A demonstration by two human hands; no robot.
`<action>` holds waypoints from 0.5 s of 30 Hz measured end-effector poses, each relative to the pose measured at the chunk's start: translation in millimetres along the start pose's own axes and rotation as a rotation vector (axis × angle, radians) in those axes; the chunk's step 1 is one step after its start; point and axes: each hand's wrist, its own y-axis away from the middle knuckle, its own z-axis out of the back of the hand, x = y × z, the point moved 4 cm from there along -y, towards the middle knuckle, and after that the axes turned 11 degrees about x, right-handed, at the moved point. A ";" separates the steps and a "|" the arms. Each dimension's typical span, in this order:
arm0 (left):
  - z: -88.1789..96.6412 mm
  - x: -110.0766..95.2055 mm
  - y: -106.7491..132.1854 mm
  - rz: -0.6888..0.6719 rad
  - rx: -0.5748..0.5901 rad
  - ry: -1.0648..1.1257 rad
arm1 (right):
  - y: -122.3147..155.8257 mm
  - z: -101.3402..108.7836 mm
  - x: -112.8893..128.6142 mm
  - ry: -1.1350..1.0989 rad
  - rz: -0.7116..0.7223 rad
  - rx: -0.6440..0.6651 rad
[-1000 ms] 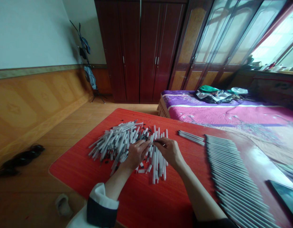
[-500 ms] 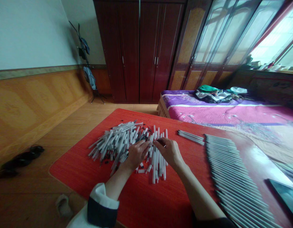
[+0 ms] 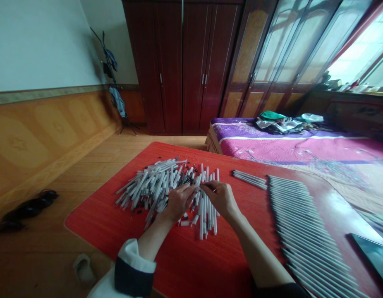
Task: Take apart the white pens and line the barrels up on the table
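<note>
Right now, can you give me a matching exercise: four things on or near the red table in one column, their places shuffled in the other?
Things:
1. loose pile of pens
2. neat row of pens
3. dark screen
4. dark shoes

Places:
A. on the floor, left of the table
B. at the table's far right, beyond the row
C. on the table, beside the left hand
D. lined up on the table, right of the right hand

Pairs: 1-C, 2-D, 3-B, 4-A

A heap of pen tubes [image 3: 154,184] lies on the table [image 3: 191,256], left of 2 hands, with a laid-out row of pens [image 3: 306,231] to the right.
</note>
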 end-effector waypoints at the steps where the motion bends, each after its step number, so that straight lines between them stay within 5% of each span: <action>1: -0.3 -0.2 -0.2 -0.006 0.006 0.006 | 0.2 0.7 -0.4 0.047 -0.029 -0.011; 15: -0.8 1.4 0.4 0.019 -0.002 0.060 | -1.4 -3.9 -6.0 -0.094 -0.022 0.005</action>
